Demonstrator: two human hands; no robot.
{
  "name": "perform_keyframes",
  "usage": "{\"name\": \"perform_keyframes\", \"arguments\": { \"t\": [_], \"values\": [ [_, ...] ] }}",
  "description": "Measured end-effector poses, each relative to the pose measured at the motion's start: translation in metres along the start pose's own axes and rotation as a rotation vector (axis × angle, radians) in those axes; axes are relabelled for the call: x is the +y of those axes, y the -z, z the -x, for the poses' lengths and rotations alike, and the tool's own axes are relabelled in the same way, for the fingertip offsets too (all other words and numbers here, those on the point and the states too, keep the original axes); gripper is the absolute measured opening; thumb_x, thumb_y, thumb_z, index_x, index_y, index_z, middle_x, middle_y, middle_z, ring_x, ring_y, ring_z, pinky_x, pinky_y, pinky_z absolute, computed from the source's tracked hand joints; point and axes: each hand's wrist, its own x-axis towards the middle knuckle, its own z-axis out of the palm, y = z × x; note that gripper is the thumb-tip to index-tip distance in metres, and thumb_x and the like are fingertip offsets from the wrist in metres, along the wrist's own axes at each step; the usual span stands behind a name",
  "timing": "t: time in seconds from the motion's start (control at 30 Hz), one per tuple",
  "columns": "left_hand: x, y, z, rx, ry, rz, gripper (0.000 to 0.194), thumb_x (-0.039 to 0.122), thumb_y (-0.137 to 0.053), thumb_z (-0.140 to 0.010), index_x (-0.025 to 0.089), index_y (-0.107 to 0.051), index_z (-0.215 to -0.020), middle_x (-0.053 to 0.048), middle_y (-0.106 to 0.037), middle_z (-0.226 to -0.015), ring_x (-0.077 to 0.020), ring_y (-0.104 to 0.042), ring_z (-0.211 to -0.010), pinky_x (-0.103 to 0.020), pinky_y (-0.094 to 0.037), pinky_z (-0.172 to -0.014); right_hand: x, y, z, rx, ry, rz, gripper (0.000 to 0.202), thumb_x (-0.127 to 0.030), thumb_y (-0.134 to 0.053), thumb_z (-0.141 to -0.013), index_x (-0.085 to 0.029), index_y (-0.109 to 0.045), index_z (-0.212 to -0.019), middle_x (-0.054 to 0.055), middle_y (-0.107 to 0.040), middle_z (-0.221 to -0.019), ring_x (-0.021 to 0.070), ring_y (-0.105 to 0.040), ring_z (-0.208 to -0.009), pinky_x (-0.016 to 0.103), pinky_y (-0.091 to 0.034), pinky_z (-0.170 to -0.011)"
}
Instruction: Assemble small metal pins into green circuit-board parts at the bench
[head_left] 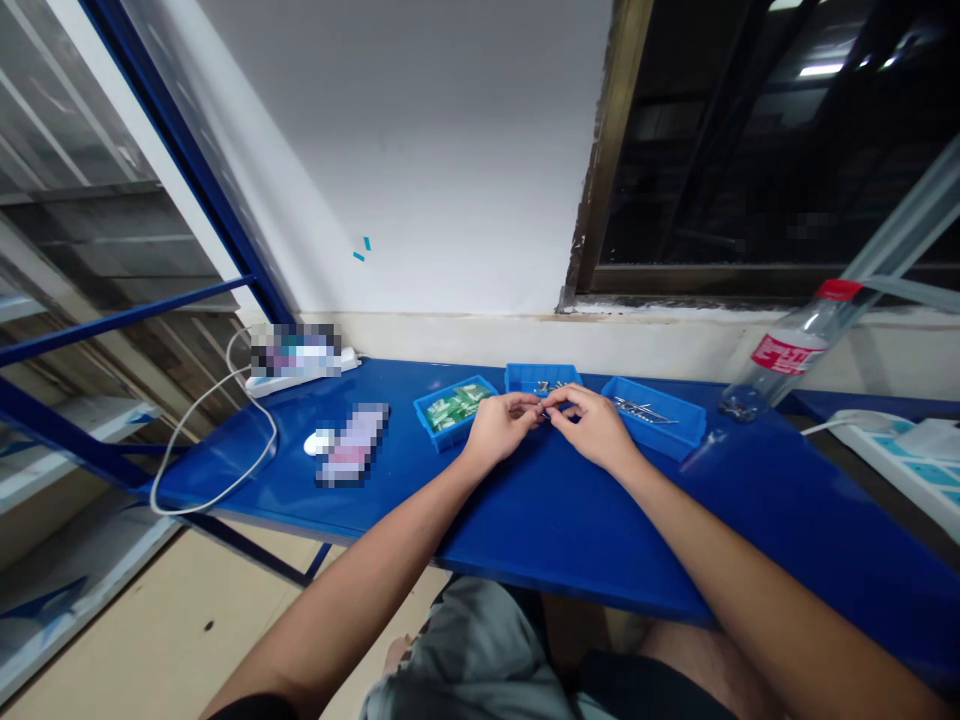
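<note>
My left hand (501,425) and my right hand (589,422) meet over the blue table (555,520), fingertips pinched close together. Something small and dark sits between the fingertips, too tiny to name. Left of the hands stands a blue tray (437,437) holding green packets (456,406). Just behind the hands is a second blue tray (525,374) with small metal parts (544,387), partly hidden by my fingers. To the right, a third blue tray (679,438) contains thin metal rods (637,410).
A clear plastic bottle (772,365) with a red cap stands at the right. Pixelated items lie at the left, near a white round object (319,443) and a power strip (300,378) whose white cable (154,490) loops past the table's left edge. A wall and window close off the back.
</note>
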Motion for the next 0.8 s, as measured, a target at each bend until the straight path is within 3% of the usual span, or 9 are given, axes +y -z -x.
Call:
{"name": "perform_keyframes", "arguments": {
  "t": [0.17, 0.3, 0.5, 0.63, 0.8],
  "values": [
    [0.0001, 0.0001, -0.0001, 0.026, -0.027, -0.078, 0.025, 0.014, -0.068, -0.090, 0.013, -0.080, -0.112, -0.011, -0.084, -0.101, -0.0221, -0.081, -0.090, -0.033, -0.067, -0.086, 0.0017, -0.0036, 0.0001, 0.040, -0.088, -0.124, 0.025, -0.034, -0.070, -0.091, -0.023, -0.070, -0.113, 0.008, -0.077, -0.105, 0.0229, -0.075, -0.092, 0.037, -0.064, -0.079],
    [-0.0004, 0.0001, 0.0000, 0.047, -0.063, -0.078, 0.024, 0.013, -0.070, -0.089, 0.015, -0.079, -0.111, -0.011, -0.083, -0.104, -0.0232, -0.081, -0.097, -0.036, -0.066, -0.092, 0.0068, -0.0049, -0.0001, 0.022, -0.106, -0.114, 0.021, -0.031, -0.071, -0.088, -0.022, -0.071, -0.106, 0.008, -0.077, -0.098, 0.0222, -0.074, -0.090, 0.037, -0.064, -0.079],
    [0.0012, 0.0001, 0.0010, 0.026, -0.093, 0.029, 0.036, 0.013, -0.070, -0.092, 0.015, -0.070, -0.127, -0.010, -0.083, -0.106, -0.0223, -0.081, -0.100, -0.036, -0.064, -0.096, 0.0065, -0.0037, 0.0000, 0.016, -0.034, -0.032, 0.023, -0.026, -0.067, -0.087, -0.022, -0.074, -0.109, 0.007, -0.073, -0.100, 0.0204, -0.071, -0.086, 0.033, -0.061, -0.071],
    [0.0015, -0.0008, 0.0015, 0.025, -0.065, 0.018, 0.028, 0.028, -0.072, -0.095, 0.013, -0.074, -0.119, -0.011, -0.083, -0.100, -0.0232, -0.081, -0.091, -0.033, -0.067, -0.084, 0.0009, -0.0006, -0.0005, 0.032, 0.009, 0.061, 0.020, -0.026, -0.065, -0.089, -0.023, -0.077, -0.103, 0.007, -0.073, -0.099, 0.0188, -0.069, -0.079, 0.032, -0.058, -0.066],
    [0.0019, -0.0008, 0.0023, -0.027, -0.009, -0.029, 0.034, 0.043, -0.072, -0.097, 0.014, -0.079, -0.115, -0.010, -0.083, -0.099, -0.0227, -0.081, -0.082, -0.030, -0.067, -0.071, 0.0012, -0.0006, 0.0000, 0.027, -0.040, -0.007, 0.017, -0.025, -0.065, -0.088, -0.022, -0.075, -0.102, 0.007, -0.076, -0.102, 0.0195, -0.072, -0.082, 0.032, -0.060, -0.071]
  ]
}}
